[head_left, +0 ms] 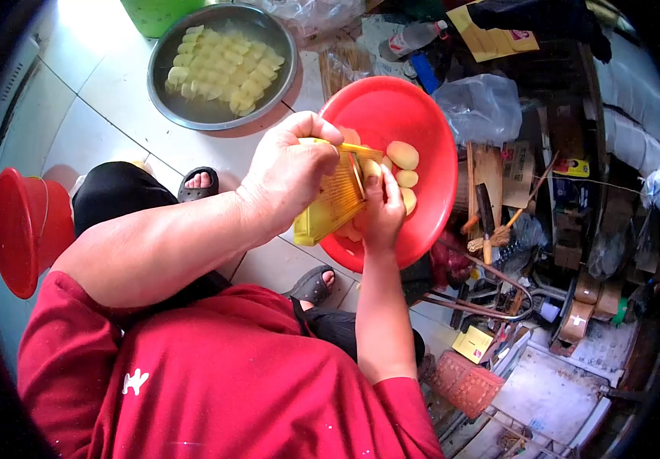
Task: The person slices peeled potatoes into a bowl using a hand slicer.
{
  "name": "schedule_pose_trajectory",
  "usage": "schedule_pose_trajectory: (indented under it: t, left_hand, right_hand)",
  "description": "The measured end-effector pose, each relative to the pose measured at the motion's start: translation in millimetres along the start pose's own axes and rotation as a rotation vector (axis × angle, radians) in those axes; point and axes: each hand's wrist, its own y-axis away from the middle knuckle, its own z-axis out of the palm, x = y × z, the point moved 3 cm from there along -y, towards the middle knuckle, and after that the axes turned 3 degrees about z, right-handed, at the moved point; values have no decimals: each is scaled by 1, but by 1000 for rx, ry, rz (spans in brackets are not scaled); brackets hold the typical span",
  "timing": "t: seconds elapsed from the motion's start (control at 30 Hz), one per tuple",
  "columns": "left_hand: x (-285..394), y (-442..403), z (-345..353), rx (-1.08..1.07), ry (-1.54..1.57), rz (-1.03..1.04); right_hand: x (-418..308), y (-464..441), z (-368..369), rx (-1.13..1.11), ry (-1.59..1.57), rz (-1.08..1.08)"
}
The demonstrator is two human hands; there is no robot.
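My left hand (292, 168) is closed around the top end of a yellow mandoline slicer (334, 197), which slants over the rim of a red plastic basin (429, 115). My right hand (383, 210) presses a peeled potato (373, 168) against the slicer's face near its blade; the fingers partly cover the potato. Several more peeled potatoes (403, 155) lie inside the red basin, to the right of the slicer. Pale slices show under and beside the slicer, partly hidden by it.
Beyond my left hand, a metal basin (290, 76) holds overlapping potato slices (223, 67). A red bucket (16, 229) stands at the left, a green container (154, 15) at the top. Clutter on the right includes a plastic bottle (414, 38), a clear bag (479, 107) and a hammer-like tool (486, 222).
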Motion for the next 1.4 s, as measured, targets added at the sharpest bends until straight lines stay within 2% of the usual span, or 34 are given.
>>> schedule_pose_trajectory:
  t: [0.07,0.1,0.17,0.2,0.27,0.33,0.37,0.4,0.47,0.53,0.6,0.63,0.67,0.73,0.77,0.83,0.87,0.93,0.97,1.0,1.07,1.17,1.2,1.27,1.33,1.4]
  left_hand:
    - [-1,-2,1,-24,38,-2]
    - [0,-3,0,-10,31,11]
    - [0,-3,0,11,30,22]
    - [-1,-3,-1,19,21,21]
    - [-2,-2,-2,28,5,16]
    - [-2,-1,-1,18,8,-30]
    - [1,0,-1,19,7,-23]
    - [4,2,1,6,6,-40]
    - [3,1,4,-13,7,-61]
    - [0,-6,0,41,51,11]
    - [-1,-6,-1,51,29,14]
    - [-2,-4,-2,51,4,10]
    - [-3,-2,-1,47,-22,5]
    - [-1,-2,1,28,-13,13]
    - [2,-1,1,16,-2,18]
    - [6,1,1,5,-3,-5]
    - [7,0,2,-7,-3,-27]
    - [4,-4,1,20,15,-4]
    - [2,-5,1,39,32,4]
    - [1,-5,0,56,46,12]
    - [3,-2,1,43,-7,23]
    - [6,-1,2,17,-26,32]
    - [6,-1,2,-2,-3,21]
    - [9,-2,2,12,-1,31]
    - [10,-1,2,28,4,30]
    - [10,-1,1,33,-10,3]
  right_hand:
    - [21,-11,-3,20,-51,112]
    - [5,-4,-2,20,-50,112]
    - [-69,27,11,-80,139,-104]
    - [-93,41,16,-125,230,-349]
    - [-105,50,22,-95,269,-467]
    - [-55,21,9,13,294,-215]
    - [-16,2,2,34,173,-55]
    - [10,-10,-3,48,106,12]
    - [12,-12,-2,67,77,25]
    - [-51,14,8,12,331,-231]
    - [-106,44,23,-89,282,-501]
    - [-104,45,25,-57,299,-505]
    - [-101,44,25,-21,318,-507]
    - [-42,13,9,49,169,-100]
    - [-11,-1,2,125,183,3]
    - [5,-12,1,61,44,75]
    - [13,-11,-1,66,55,69]
    - [-58,18,13,0,166,-129]
    - [-85,34,18,-53,280,-308]
    - [-103,46,23,-119,210,-397]
    - [-81,39,23,-14,268,-358]
    - [12,-5,2,68,127,91]
    - [18,-6,-1,68,129,90]
    - [32,-11,-2,44,-91,63]
    - [2,0,5,-10,-156,50]
    - [-22,11,9,12,184,-126]
